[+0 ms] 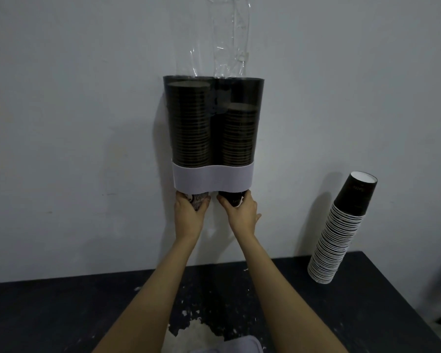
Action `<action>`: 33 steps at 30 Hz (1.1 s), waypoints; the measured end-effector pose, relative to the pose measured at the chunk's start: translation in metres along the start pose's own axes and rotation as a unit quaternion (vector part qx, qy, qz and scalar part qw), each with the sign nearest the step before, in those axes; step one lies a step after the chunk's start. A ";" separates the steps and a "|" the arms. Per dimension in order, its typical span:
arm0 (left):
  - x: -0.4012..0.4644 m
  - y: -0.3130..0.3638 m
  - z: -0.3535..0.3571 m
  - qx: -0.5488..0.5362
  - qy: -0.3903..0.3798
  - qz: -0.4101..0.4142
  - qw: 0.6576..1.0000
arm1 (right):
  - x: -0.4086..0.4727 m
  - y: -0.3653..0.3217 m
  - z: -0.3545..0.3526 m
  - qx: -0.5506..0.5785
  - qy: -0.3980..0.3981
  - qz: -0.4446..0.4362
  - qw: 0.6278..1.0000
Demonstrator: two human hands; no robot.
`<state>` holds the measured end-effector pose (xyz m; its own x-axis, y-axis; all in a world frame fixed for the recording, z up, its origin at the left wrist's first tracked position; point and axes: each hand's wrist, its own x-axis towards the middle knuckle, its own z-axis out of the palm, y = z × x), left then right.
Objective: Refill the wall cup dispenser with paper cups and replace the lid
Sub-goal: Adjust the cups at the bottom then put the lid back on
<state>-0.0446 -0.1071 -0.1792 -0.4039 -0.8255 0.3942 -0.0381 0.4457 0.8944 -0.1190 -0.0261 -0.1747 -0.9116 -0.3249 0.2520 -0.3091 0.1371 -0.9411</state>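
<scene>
Fig.: Plain grey-white wall [74,110] fills most of view, w/ faint scuffs and soft shadows; light is dim and even. Clear plastic film [231,39] hangs against upper wall, centre. Below, dark bench [61,314] abuts wall; its black top is chipped, w/ a pale worn patch [199,332] near the front edge.

both arms reach up, left hand [190,212] and right hand [242,212] cupped (fingers curled).

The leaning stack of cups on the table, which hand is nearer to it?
Right. The right hand grips a cup under the dispenser's right column, left of the stack; the left hand is farther left.
</scene>
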 end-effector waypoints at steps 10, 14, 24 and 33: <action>-0.022 -0.008 -0.006 0.118 -0.063 -0.057 0.989 | -0.016 0.036 -0.016 -0.085 -0.065 0.069 0.992; -0.066 -0.038 -0.025 0.214 -0.129 -0.118 0.961 | -0.071 0.089 -0.048 -0.102 -0.103 0.165 0.976; -0.233 -0.123 -0.088 0.419 -0.330 -0.158 0.831 | -0.216 0.177 -0.103 -0.249 -0.185 0.270 0.912; -0.279 -0.127 -0.077 0.346 -0.340 -0.248 0.839 | -0.223 0.177 -0.091 -0.289 -0.226 0.281 0.887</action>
<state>0.1435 0.0400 -0.3862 -0.6011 -0.6848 -0.4119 -0.7813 0.3951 0.4832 0.0052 0.1557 -0.3767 -0.8043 -0.3774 -0.4590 -0.0468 0.8103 -0.5842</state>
